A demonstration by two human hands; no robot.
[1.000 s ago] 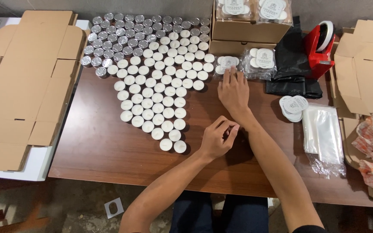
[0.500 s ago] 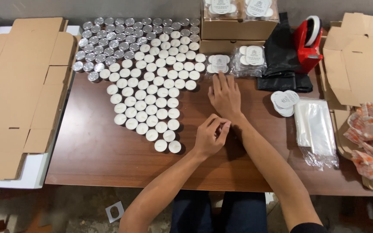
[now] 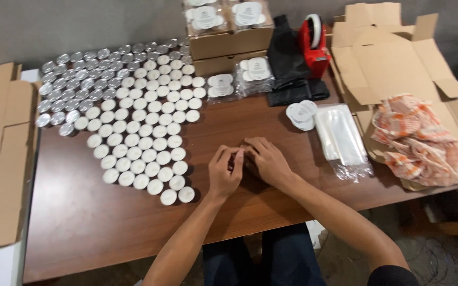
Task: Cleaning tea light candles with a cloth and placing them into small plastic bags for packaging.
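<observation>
At the near middle of the brown table (image 3: 107, 228), both hands are brought together: the left hand (image 3: 225, 172) is curled, fingers closed toward the palm, and the right hand (image 3: 266, 161) lies just beside it, fingers bent inward and touching the left fingertips. Whatever small item sits between them is hidden; I cannot tell what is gripped. Left of the hands lies a dense field of white tealight candles (image 3: 144, 143), the nearest one close to the left wrist, with unfilled silver cups (image 3: 75, 87) at the far left. Sealed candle packs (image 3: 220, 85) lie near the cardboard boxes (image 3: 229, 39); round labels (image 3: 300, 114) and clear bags (image 3: 340, 135) lie to the right. Judged step: fingertip handling of one small piece. Any following move would demand a fine pinch, well clear of the candle rows.
</observation>
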